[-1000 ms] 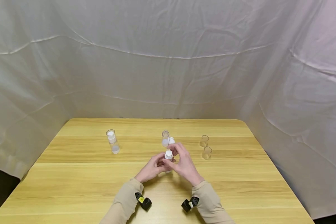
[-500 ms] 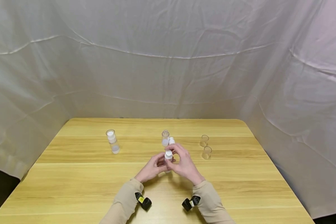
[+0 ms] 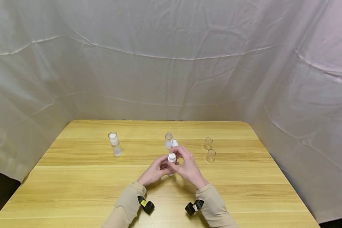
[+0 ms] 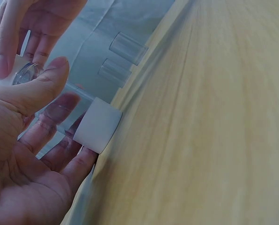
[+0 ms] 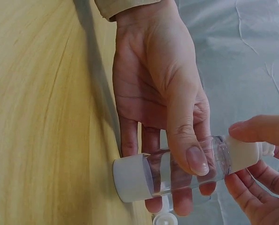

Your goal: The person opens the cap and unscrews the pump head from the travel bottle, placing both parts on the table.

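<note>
Both hands are on a small clear pump bottle (image 5: 132, 179) with a white base and a white pump top (image 3: 172, 156), held upright at the table's middle. My left hand (image 3: 155, 171) grips the clear body, thumb on one side and fingers on the other, seen best in the right wrist view. My right hand (image 3: 188, 167) pinches the white collar of the top between thumb and fingers. In the left wrist view, the white base (image 4: 98, 124) stands at or just above the wooden surface; I cannot tell if it touches.
Behind the hands stands a clear bottle (image 3: 168, 141) without a top, beside a white pump top (image 3: 175, 143). Two clear caps (image 3: 211, 155) stand to the right. At the left is a bottle (image 3: 115, 144) with white pump and clear cap on. Pale cloth (image 3: 171, 79) hangs beyond the table.
The right thumb and fingers have shifted slightly around the white top. The bottle and the left hand stay in place, and the things on the table have not moved.
</note>
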Motion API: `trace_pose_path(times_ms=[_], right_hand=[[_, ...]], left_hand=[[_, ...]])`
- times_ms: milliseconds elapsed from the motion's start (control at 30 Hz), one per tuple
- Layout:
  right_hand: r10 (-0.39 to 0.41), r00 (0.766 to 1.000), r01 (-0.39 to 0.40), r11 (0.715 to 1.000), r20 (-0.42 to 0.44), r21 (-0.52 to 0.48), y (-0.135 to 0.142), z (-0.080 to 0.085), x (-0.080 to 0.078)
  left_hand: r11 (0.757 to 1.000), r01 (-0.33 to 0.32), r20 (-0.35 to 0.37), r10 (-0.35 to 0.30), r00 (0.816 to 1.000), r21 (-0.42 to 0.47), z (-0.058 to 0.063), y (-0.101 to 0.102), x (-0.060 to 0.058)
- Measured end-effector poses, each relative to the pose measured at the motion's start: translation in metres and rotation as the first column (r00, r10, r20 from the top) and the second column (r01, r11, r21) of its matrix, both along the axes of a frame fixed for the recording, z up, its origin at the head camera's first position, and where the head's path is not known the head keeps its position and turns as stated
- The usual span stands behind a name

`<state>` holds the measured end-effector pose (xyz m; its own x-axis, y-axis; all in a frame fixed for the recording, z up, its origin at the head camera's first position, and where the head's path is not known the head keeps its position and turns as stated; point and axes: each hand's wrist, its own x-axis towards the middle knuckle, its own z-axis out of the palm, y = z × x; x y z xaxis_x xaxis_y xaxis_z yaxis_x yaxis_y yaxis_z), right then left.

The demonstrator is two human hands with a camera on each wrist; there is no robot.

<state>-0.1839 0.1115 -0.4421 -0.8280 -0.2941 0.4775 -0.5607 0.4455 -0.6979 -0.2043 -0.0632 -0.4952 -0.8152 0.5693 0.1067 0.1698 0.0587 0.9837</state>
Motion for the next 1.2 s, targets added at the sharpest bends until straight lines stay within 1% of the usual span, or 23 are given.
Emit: trace_pose_path(times_ms=[233,333,467,567,733,867,1000,1200], right_hand=[[0.038,0.999,-0.038,0.998,-0.003,0.043,0.0017,0.0004,0.0003],[0.024,1.000,-0.024,0.998,0.009,0.053,0.0012,-0.0002,0.0002],[-0.004,1.000,0.004,1.000,0.022,0.028,0.0004,-0.0017,-0.0003],[-0.010,1.000,0.010,1.000,0.018,0.012,0.0002,-0.0022,-0.0008],[0.025,1.000,-0.025,1.000,0.009,0.012,0.0016,-0.0016,-0.0011],[0.044,0.999,-0.044,0.998,0.010,0.041,0.0028,-0.0007,-0.0010],[0.024,1.000,-0.025,0.998,0.019,0.065,0.0021,-0.0005,-0.0008],[-0.023,1.000,0.022,0.999,0.017,0.049,-0.0005,-0.0013,-0.0006]], left_hand=[[1.000,0.004,-0.017,-0.004,1.000,0.013,0.0007,0.0000,0.0005],[1.000,0.005,-0.017,-0.004,1.000,0.016,0.0010,0.0000,0.0009],[1.000,-0.007,-0.011,0.007,1.000,-0.002,0.0012,-0.0001,0.0013],[1.000,-0.007,-0.009,0.007,1.000,-0.008,0.0008,0.0001,0.0010],[1.000,-0.004,-0.001,0.004,1.000,-0.005,0.0006,0.0002,0.0007],[1.000,0.003,-0.004,-0.003,1.000,0.005,0.0009,0.0003,0.0005],[1.000,0.014,-0.012,-0.014,1.000,0.025,0.0008,0.0003,0.0004],[1.000,0.007,0.000,-0.007,1.000,0.020,0.0014,0.0001,0.0008]])
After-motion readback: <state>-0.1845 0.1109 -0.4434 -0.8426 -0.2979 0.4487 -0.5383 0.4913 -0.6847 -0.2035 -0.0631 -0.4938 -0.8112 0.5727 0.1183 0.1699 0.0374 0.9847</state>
